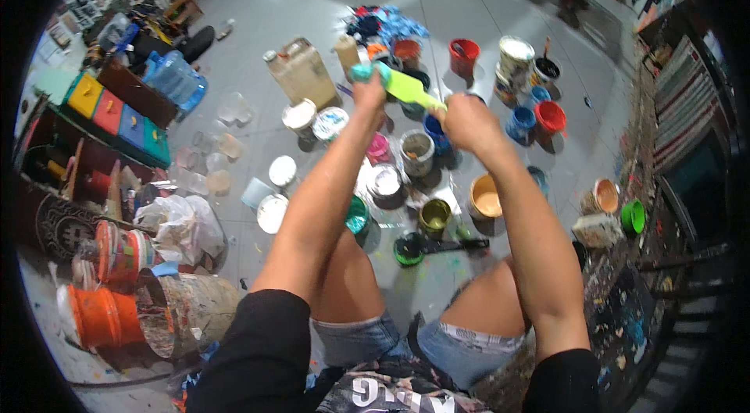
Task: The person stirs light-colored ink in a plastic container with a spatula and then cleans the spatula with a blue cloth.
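Note:
A lime-green, flat, paddle-like spatula (408,89) spans the gap between my hands, raised over the paint pots. Its narrow end meets my right hand (471,122), whose fingers are closed around it. My left hand (370,97) is closed at the broad end, on a teal piece (364,71); whether that piece is part of the spatula or separate, I cannot tell. Beneath my hands stand a grey-white pot (416,153), a blue pot (437,134) and a pink cup (379,149). A white tub (331,124) and a cloudy jerrycan (301,73) are near my left hand.
Several paint containers surround me, including a red pot (464,58), a peach tub (487,197) and an olive pot (436,218). A black-handled tool (445,245) lies near my knees. At left are a water jug (176,81), a plastic bag (183,225) and an orange bucket (105,318).

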### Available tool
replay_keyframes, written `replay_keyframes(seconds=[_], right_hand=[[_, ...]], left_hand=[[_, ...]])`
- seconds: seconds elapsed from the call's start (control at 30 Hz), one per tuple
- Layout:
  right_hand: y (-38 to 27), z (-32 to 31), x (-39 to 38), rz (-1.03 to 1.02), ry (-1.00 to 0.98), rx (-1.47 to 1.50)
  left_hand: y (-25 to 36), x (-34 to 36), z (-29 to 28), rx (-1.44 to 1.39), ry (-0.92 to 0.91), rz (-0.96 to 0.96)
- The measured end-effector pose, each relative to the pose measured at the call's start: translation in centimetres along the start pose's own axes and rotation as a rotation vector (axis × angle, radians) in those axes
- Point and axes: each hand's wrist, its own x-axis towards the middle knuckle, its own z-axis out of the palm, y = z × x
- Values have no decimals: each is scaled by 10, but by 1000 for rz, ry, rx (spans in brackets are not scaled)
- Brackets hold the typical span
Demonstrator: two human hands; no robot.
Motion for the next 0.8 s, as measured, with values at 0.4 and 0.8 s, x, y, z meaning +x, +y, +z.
replay_keyframes(seconds=[0.4,0.8], right_hand=[[63,21,11,19,180,348],[12,27,-5,198,-286,487]], left_hand=[[106,-140,9,-578,-717,-344],[68,-103,13,-468,-348,-330]])
